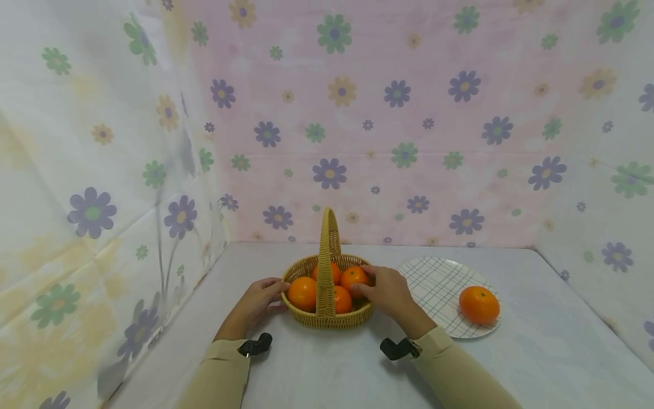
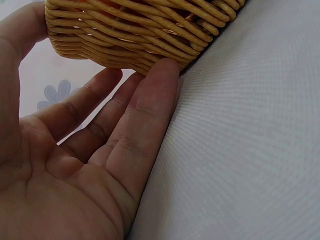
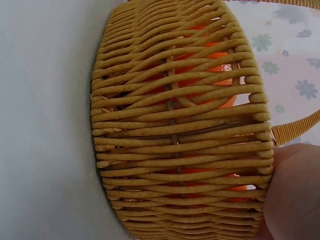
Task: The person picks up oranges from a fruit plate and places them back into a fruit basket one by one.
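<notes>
Right hand (image 1: 390, 291): thumb and fingers closed about an orange (image 1: 352, 278) at the right side of the woven basket (image 1: 332, 322). Left hand (image 1: 260, 296): gripping the basket's left side, thumb at the rim, other fingers against the outer wall. Basket upright on the white-covered desk (image 1: 317, 369), arched handle (image 1: 325, 272) raised; three further oranges (image 1: 302, 293) inside. To the right, a grid-patterned plate (image 1: 431, 284) bearing a single orange (image 1: 479, 305). Floral cloth (image 1: 368, 102) stands behind and at both sides.
</notes>
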A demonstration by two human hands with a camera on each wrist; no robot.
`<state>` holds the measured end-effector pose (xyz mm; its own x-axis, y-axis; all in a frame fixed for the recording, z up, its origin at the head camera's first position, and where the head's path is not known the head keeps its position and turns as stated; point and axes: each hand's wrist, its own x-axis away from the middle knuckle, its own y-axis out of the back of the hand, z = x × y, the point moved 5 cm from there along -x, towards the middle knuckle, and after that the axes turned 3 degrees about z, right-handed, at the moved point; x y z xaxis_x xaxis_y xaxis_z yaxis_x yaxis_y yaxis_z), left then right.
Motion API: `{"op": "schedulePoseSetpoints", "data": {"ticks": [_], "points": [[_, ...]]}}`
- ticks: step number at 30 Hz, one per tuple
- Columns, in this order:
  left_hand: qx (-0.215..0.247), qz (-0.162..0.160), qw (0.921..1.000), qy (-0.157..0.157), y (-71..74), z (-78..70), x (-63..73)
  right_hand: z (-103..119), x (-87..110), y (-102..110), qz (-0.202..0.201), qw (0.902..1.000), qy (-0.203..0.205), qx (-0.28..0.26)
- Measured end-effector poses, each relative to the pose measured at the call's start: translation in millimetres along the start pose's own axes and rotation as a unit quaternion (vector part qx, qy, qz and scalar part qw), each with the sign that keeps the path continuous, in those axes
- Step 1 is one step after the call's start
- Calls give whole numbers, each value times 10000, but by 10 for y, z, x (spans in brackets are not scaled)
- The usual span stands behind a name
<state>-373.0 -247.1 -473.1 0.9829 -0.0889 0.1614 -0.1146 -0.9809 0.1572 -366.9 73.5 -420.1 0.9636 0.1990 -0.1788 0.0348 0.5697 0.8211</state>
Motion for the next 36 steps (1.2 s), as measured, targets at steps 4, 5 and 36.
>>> {"op": "schedulePoseSetpoints", "data": {"ticks": [4,5,36], "points": [[-26,23,10000,-26,5,0,-13,3,-14,5,-209,9995,216,79],[-23,21,10000,-29,6,2,-17,3,-17,8,-283,9993,234,114],[2,-39,10000,32,1,8,-15,-36,13,33,-535,9979,-356,-127]]}}
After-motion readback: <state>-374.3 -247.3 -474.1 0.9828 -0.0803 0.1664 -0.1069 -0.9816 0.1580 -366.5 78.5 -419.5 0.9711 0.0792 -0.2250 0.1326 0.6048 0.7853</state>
